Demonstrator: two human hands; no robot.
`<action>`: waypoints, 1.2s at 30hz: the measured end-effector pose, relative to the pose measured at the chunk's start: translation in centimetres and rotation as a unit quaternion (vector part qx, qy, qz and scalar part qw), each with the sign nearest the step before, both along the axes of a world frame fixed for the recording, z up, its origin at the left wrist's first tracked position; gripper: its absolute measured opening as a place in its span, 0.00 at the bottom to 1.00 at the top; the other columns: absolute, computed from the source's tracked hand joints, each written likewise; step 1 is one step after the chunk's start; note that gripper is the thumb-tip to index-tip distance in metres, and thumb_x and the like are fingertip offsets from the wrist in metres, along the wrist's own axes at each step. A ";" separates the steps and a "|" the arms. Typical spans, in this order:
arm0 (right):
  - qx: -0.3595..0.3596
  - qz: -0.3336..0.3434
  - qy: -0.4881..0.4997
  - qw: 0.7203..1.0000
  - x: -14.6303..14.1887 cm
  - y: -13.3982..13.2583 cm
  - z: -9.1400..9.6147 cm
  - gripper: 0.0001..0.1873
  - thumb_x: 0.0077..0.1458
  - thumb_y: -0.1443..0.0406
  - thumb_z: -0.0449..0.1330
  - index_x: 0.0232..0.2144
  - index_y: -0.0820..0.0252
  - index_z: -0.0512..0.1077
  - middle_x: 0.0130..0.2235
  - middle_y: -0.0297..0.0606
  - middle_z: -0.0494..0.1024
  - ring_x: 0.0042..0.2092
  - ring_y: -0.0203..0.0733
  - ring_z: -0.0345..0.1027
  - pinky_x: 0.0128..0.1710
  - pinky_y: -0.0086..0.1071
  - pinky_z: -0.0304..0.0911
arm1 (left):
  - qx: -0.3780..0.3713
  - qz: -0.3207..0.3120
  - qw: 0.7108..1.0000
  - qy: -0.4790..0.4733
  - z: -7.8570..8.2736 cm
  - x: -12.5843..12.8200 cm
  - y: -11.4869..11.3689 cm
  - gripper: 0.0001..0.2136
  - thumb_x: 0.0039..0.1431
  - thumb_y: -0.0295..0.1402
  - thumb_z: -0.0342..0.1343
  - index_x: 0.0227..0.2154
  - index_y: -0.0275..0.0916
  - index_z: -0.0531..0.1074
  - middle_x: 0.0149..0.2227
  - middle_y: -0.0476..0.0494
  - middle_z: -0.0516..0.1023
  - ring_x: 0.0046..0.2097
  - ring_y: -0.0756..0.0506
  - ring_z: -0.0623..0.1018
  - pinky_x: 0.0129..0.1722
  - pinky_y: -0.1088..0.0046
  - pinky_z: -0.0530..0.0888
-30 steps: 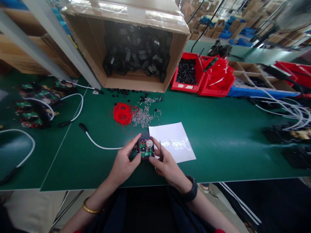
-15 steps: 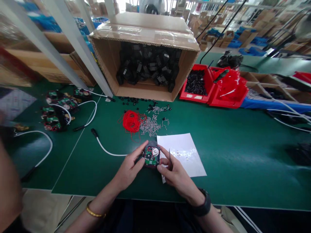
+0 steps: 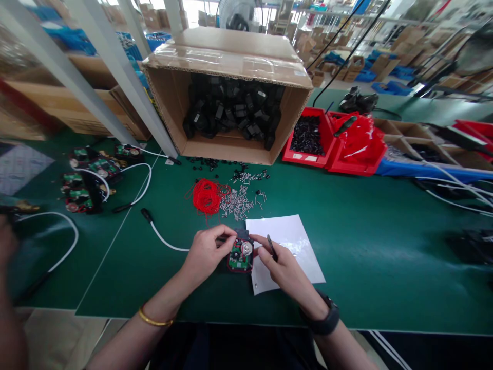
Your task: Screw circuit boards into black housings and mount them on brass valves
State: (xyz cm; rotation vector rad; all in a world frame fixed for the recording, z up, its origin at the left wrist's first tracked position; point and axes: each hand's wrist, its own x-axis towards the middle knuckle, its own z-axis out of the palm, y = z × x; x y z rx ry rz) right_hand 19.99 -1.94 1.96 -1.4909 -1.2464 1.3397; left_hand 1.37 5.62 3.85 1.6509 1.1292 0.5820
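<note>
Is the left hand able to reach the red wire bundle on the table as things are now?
Probably yes. The left hand holds the small circuit board unit, and the red wire bundle lies just beyond it on the green mat with nothing between; it would first have to let go.

A small black unit with a green circuit board and a silver disc facing up is lying on the green table, its edge touching a white sheet; thin dark tweezers are pointing toward it.
</note>
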 end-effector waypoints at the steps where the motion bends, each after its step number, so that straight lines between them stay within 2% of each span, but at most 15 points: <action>1: 0.025 -0.007 -0.038 0.999 0.3 0.5 0.4 0.19 0.59 0.57 0.53 0.48 0.59 0.70 0.36 0.39 0.76 0.39 0.41 0.69 0.40 0.35 0.63 | 0.009 -0.005 1.000 0.011 0.1 0.1 0.1 0.08 0.54 0.35 0.53 0.29 0.37 0.74 0.27 0.47 0.77 0.30 0.46 0.78 0.31 0.72 0.75; 3: 0.059 -0.022 -0.097 0.993 0.6 1.8 1.3 0.15 0.58 0.60 0.53 0.44 0.60 0.73 0.40 0.41 0.77 0.43 0.43 0.69 0.45 0.37 0.61 | 0.024 -0.007 0.999 0.027 0.0 0.3 0.2 0.08 0.54 0.36 0.52 0.27 0.38 0.73 0.27 0.48 0.77 0.30 0.46 0.77 0.30 0.73 0.74; 5: 0.071 -0.007 -0.132 0.989 0.6 3.5 2.4 0.11 0.56 0.63 0.56 0.38 0.61 0.75 0.37 0.40 0.78 0.39 0.41 0.70 0.40 0.33 0.62 | 0.033 0.008 0.999 0.033 -0.1 0.4 0.0 0.08 0.55 0.37 0.52 0.27 0.38 0.72 0.28 0.48 0.77 0.30 0.46 0.77 0.30 0.73 0.73; 8: 0.056 0.124 -0.181 0.974 0.0 6.6 3.9 0.06 0.52 0.64 0.61 0.28 0.62 0.76 0.29 0.35 0.78 0.30 0.36 0.69 0.30 0.27 0.58 | 0.045 0.051 0.997 0.029 -0.3 0.7 -0.6 0.08 0.55 0.37 0.52 0.27 0.38 0.69 0.27 0.48 0.75 0.32 0.46 0.76 0.32 0.72 0.72; 12: 0.065 0.289 -0.275 0.915 -1.2 9.9 5.3 0.09 0.46 0.63 0.66 0.22 0.64 0.74 0.23 0.32 0.74 0.26 0.33 0.64 0.25 0.26 0.52 | 0.026 0.094 0.995 -0.012 -1.0 0.9 -1.5 0.08 0.57 0.37 0.50 0.28 0.38 0.66 0.28 0.48 0.74 0.32 0.46 0.75 0.31 0.73 0.70; 16: 0.108 0.367 -0.326 0.864 -1.4 11.0 5.8 0.08 0.46 0.65 0.66 0.21 0.63 0.72 0.21 0.30 0.70 0.25 0.32 0.61 0.25 0.26 0.49 | 0.020 0.095 0.995 -0.036 -1.8 0.9 -1.7 0.08 0.59 0.37 0.49 0.30 0.38 0.66 0.29 0.47 0.74 0.32 0.46 0.75 0.32 0.73 0.70; 19: 0.102 0.387 -0.327 0.856 -0.4 10.9 6.0 0.06 0.46 0.69 0.65 0.22 0.64 0.72 0.23 0.31 0.71 0.26 0.32 0.61 0.26 0.25 0.51 | 0.024 0.089 0.995 -0.032 -2.2 0.8 -1.7 0.08 0.59 0.38 0.48 0.30 0.39 0.65 0.30 0.47 0.74 0.32 0.47 0.75 0.33 0.73 0.70; 21: 0.088 0.381 -0.313 0.865 0.5 10.4 5.9 0.03 0.46 0.70 0.64 0.24 0.64 0.72 0.26 0.32 0.73 0.28 0.32 0.63 0.27 0.25 0.52 | 0.018 0.093 0.995 -0.033 -2.4 0.7 -1.6 0.08 0.59 0.38 0.49 0.30 0.39 0.65 0.29 0.47 0.73 0.32 0.46 0.75 0.32 0.73 0.70; 23: 0.057 0.354 -0.283 0.890 1.3 9.5 5.6 0.02 0.48 0.69 0.62 0.26 0.63 0.71 0.28 0.34 0.75 0.29 0.33 0.64 0.28 0.25 0.54 | 0.013 0.097 0.995 -0.034 -2.6 0.6 -1.6 0.08 0.59 0.38 0.49 0.30 0.39 0.65 0.29 0.48 0.74 0.32 0.46 0.75 0.32 0.73 0.70; 25: -0.018 0.313 -0.221 0.924 1.7 8.1 4.9 0.05 0.52 0.65 0.58 0.28 0.62 0.69 0.26 0.34 0.75 0.25 0.31 0.62 0.23 0.24 0.54 | 0.008 0.099 0.995 -0.033 -2.7 0.5 -1.7 0.08 0.58 0.39 0.49 0.30 0.39 0.65 0.29 0.48 0.74 0.32 0.46 0.75 0.31 0.73 0.71; 27: -0.118 0.269 -0.132 0.947 1.6 6.5 4.0 0.10 0.57 0.61 0.51 0.29 0.61 0.67 0.24 0.33 0.75 0.17 0.29 0.54 0.16 0.22 0.50 | 0.005 0.099 0.995 -0.033 -2.6 0.6 -1.7 0.09 0.58 0.39 0.49 0.30 0.39 0.65 0.29 0.48 0.74 0.32 0.46 0.75 0.32 0.73 0.71; 30: -0.195 0.191 -0.015 0.962 0.7 4.1 2.5 0.16 0.60 0.56 0.44 0.29 0.60 0.63 0.22 0.33 0.74 0.12 0.26 0.44 0.09 0.22 0.42 | 0.000 0.105 0.994 -0.039 -2.2 0.7 -1.8 0.08 0.58 0.38 0.50 0.30 0.39 0.66 0.29 0.47 0.74 0.33 0.46 0.76 0.33 0.71 0.73; 33: -0.205 0.099 0.076 0.971 -0.7 2.2 1.6 0.16 0.60 0.53 0.44 0.32 0.59 0.60 0.24 0.32 0.74 0.11 0.25 0.41 0.07 0.20 0.40 | -0.023 0.101 0.993 -0.055 -1.8 0.5 -2.1 0.07 0.57 0.36 0.50 0.35 0.38 0.67 0.35 0.44 0.76 0.39 0.45 0.77 0.39 0.69 0.74; 36: -0.211 0.028 0.144 0.966 -1.9 0.9 1.2 0.13 0.59 0.53 0.46 0.35 0.57 0.56 0.23 0.30 0.73 0.12 0.24 0.39 0.09 0.18 0.39 | -0.050 0.067 0.994 -0.075 -1.6 0.0 -2.4 0.12 0.57 0.34 0.49 0.43 0.38 0.67 0.45 0.42 0.75 0.47 0.44 0.75 0.49 0.66 0.71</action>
